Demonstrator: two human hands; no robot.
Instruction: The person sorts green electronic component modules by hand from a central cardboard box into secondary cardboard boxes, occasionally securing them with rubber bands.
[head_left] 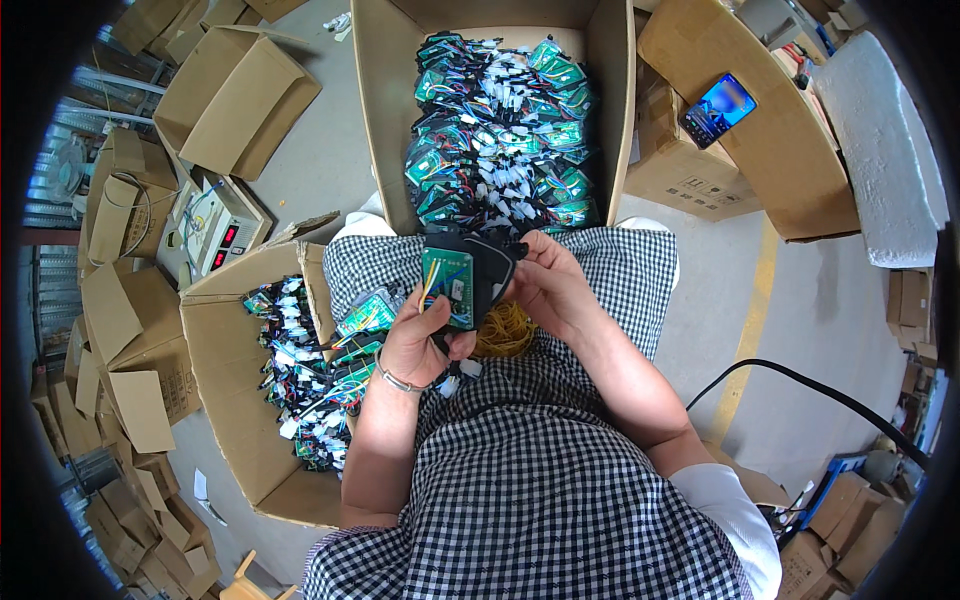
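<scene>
Over my lap, my left hand (425,340) grips a green circuit board (447,285) with black parts attached, its thumb on the board's lower edge. White, yellow and blue wires run across the board. My right hand (550,285) is closed, its fingertips pinching the black piece (490,265) at the board's right side. Below the hands lies a tangle of thin yellow bands (505,332), partly covered. More wired green boards (368,315) are beside my left wrist, and white connectors (460,380) hang below that hand.
Ahead stands an open cardboard box (385,120) with rows of wired boards (505,140). Another open box (225,400) at my left holds more. A lit phone (720,110) rests on cardboard at the right. A device with red displays (222,232) sits far left. A black cable (800,373) arcs at right.
</scene>
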